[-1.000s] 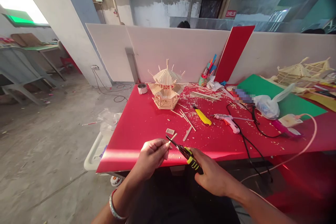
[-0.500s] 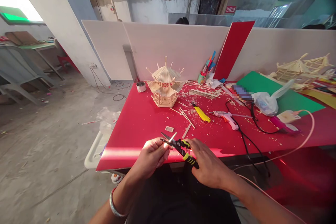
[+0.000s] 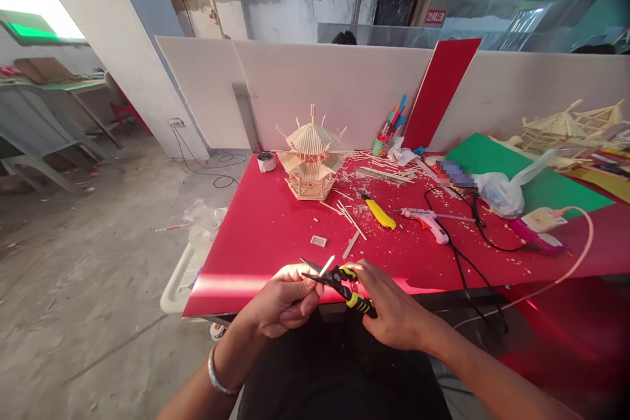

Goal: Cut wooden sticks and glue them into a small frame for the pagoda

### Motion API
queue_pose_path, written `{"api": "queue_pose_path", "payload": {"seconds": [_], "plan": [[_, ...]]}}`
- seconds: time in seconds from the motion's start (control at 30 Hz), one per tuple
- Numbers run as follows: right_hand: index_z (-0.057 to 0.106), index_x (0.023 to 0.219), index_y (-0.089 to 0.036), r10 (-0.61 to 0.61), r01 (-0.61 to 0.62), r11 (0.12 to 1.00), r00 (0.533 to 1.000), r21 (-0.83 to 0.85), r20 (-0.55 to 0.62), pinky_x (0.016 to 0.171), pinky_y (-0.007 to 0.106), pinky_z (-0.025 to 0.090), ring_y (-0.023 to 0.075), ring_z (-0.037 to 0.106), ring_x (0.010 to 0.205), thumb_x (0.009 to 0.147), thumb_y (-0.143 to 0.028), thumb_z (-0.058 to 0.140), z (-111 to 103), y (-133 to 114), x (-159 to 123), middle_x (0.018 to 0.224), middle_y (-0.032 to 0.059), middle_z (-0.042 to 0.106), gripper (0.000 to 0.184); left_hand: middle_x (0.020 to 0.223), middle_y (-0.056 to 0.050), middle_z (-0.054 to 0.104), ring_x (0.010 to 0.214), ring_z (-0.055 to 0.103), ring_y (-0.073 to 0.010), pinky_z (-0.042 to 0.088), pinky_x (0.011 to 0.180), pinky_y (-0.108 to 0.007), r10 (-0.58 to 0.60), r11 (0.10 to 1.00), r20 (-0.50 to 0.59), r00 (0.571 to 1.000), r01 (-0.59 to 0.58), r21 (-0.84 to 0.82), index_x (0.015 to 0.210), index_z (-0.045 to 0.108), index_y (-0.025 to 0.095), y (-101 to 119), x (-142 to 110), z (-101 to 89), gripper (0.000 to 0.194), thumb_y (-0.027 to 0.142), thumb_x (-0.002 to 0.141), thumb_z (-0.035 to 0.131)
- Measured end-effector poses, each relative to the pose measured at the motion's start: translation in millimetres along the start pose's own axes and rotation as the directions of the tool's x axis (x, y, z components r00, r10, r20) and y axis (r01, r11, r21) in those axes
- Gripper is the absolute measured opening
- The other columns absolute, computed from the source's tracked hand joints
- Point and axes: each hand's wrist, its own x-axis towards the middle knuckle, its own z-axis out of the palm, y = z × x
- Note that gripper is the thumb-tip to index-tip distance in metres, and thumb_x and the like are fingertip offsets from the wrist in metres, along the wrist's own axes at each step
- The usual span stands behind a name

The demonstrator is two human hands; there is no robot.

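Between the thumb and fingers of my left hand point(image 3: 285, 302) is a thin pale wooden stick point(image 3: 327, 265), its free end pointing up and right. My right hand point(image 3: 396, 308) grips the black and yellow-green handles of a pair of pruning shears point(image 3: 339, 279) with a red spring. The shears' blades lie around the stick, close to my left fingertips. Just beyond, a small wooden frame piece point(image 3: 318, 241) and a flat wooden stick point(image 3: 351, 245) rest on the red tabletop point(image 3: 275, 236). A wooden pagoda model point(image 3: 312, 161) stands farther back.
A yellow utility knife point(image 3: 378, 211) and a pink glue gun point(image 3: 426, 220) lie to the right, with black cables point(image 3: 457, 262) near them. Loose sticks and shavings are scattered around. At the back stand a tin point(image 3: 266, 162) and a pen holder point(image 3: 380, 144).
The shears' blades have closed in somewhat around the stick, and the stick sits slightly farther right. Both hands otherwise keep nearly the same place.
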Motion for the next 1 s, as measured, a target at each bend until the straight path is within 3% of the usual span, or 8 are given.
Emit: {"api": "queue_pose_path", "payload": {"seconds": [0.13, 0.27, 0.5, 0.63, 0.7, 0.8, 0.87, 1.0], "plan": [[0.041, 0.135, -0.014, -0.098, 0.097, 0.995, 0.993, -0.021, -0.065, 0.102, 0.049, 0.047, 0.0302, 0.052, 0.121, 0.072, -0.011, 0.049, 0, 6, 0, 0.129, 0.0174, 0.054, 0.064, 0.032, 0.010, 0.029, 0.025, 0.012, -0.0004, 0.007, 0.025, -0.015, -0.101, 0.992, 0.155, 0.983, 0.112, -0.064, 0.055, 0.055, 0.012, -3, 1, -10.4, 0.027, 0.025, 0.075, 0.068], [0.047, 0.129, -0.012, -0.054, 0.053, 0.998, 0.997, -0.019, -0.049, 0.099, 0.052, 0.048, 0.0327, 0.055, 0.117, 0.070, -0.013, 0.051, 4, 9, -1, 0.125, 0.0194, 0.057, 0.059, 0.038, 0.009, 0.036, 0.026, 0.011, 0.0019, 0.008, 0.025, -0.013, -0.044, 0.986, 0.181, 0.982, 0.072, -0.150, 0.057, 0.055, 0.011, -7, 3, -7.3, 0.031, 0.028, 0.078, 0.070], [0.038, 0.143, -0.019, 0.200, -0.219, 0.965, 0.970, 0.143, 0.135, 0.112, 0.047, 0.037, 0.0284, 0.042, 0.136, 0.065, -0.011, 0.048, -2, -1, -6, 0.142, 0.0134, 0.047, 0.079, 0.039, 0.010, 0.036, 0.028, 0.012, 0.0009, 0.009, 0.029, -0.015, 0.129, 0.991, -0.118, 0.985, -0.125, 0.038, 0.061, 0.053, 0.014, 2, 2, 8.2, 0.036, 0.039, 0.082, 0.068], [0.052, 0.125, -0.020, 0.303, -0.343, 0.886, 0.938, 0.313, 0.169, 0.103, 0.041, 0.042, 0.0248, 0.053, 0.118, 0.061, -0.009, 0.046, -10, -14, -8, 0.122, 0.0095, 0.060, 0.065, 0.039, 0.009, 0.037, 0.031, 0.018, -0.0009, 0.013, 0.033, -0.017, 0.251, 0.950, -0.257, 0.933, -0.187, 0.251, 0.059, 0.049, 0.017, 5, 3, 10.3, 0.042, 0.049, 0.079, 0.070], [0.057, 0.107, -0.022, 0.338, -0.441, 0.753, 0.896, 0.489, 0.287, 0.086, 0.033, 0.048, 0.0197, 0.058, 0.094, 0.056, -0.011, 0.046, -11, -22, -8, 0.097, 0.0034, 0.062, 0.053, 0.041, 0.008, 0.038, 0.035, 0.024, -0.0024, 0.015, 0.036, -0.018, 0.293, 0.920, -0.273, 0.916, -0.192, 0.342, 0.058, 0.050, 0.017, 4, 4, 6.9, 0.044, 0.051, 0.078, 0.069], [0.053, 0.096, -0.022, 0.334, -0.608, 0.311, 0.790, 0.730, 0.515, 0.065, 0.025, 0.043, 0.0125, 0.049, 0.069, 0.046, -0.016, 0.046, -8, -30, -7, 0.078, -0.0028, 0.051, 0.050, 0.045, 0.006, 0.040, 0.040, 0.030, -0.0045, 0.022, 0.041, -0.019, 0.361, 0.860, -0.249, 0.898, -0.218, 0.461, 0.058, 0.053, 0.016, 6, 10, -7.4, 0.045, 0.053, 0.078, 0.067], [0.051, 0.093, -0.021, 0.362, -0.600, 0.075, 0.761, 0.797, 0.539, 0.060, 0.024, 0.038, 0.0100, 0.045, 0.064, 0.042, -0.017, 0.046, -5, -31, -5, 0.076, -0.0042, 0.046, 0.051, 0.047, 0.005, 0.046, 0.041, 0.036, -0.0070, 0.026, 0.043, -0.021, 0.425, 0.772, -0.275, 0.862, -0.188, 0.607, 0.065, 0.061, 0.016, 12, 17, -24.7, 0.038, 0.050, 0.082, 0.063], [0.053, 0.091, -0.021, 0.370, -0.563, -0.034, 0.761, 0.826, 0.533, 0.061, 0.024, 0.036, 0.0092, 0.044, 0.063, 0.042, -0.015, 0.048, -5, -30, 2, 0.075, -0.0048, 0.046, 0.050, 0.052, 0.001, 0.057, 0.054, 0.051, -0.0124, 0.036, 0.054, -0.023, 0.692, 0.428, -0.302, 0.656, -0.036, 0.903, 0.061, 0.064, 0.018, 30, 41, -72.4, 0.028, 0.034, 0.083, 0.062]]}}
